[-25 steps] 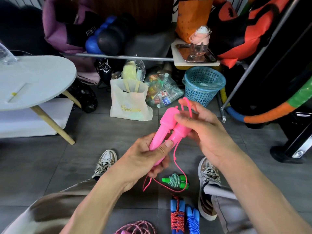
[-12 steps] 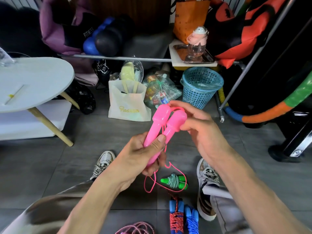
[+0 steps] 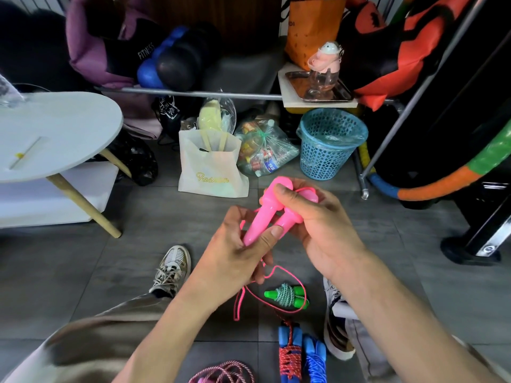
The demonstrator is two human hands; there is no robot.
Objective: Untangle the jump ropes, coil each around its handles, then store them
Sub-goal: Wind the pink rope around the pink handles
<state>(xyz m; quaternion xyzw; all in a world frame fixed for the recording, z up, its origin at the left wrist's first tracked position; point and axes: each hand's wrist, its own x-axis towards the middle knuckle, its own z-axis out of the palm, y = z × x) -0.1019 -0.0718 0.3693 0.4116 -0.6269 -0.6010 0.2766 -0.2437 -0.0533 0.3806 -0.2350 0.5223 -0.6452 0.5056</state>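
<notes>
Two pink handles (image 3: 265, 214) gripped side by side: left hand (image 3: 237, 252) low, right hand (image 3: 318, 225) up top; pink cord (image 3: 279, 288) dangles.

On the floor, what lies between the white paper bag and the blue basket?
In the head view, a clear plastic bag full of bottles and packets lies between the white paper bag and the blue basket.

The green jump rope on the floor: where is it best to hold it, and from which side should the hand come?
Grip the green jump rope across its wrapped middle, coming from above. It lies flat on the floor with the cord coiled round both handles, so a pinch there probably lifts the bundle whole; the bare green ends are short and tapered.
</notes>
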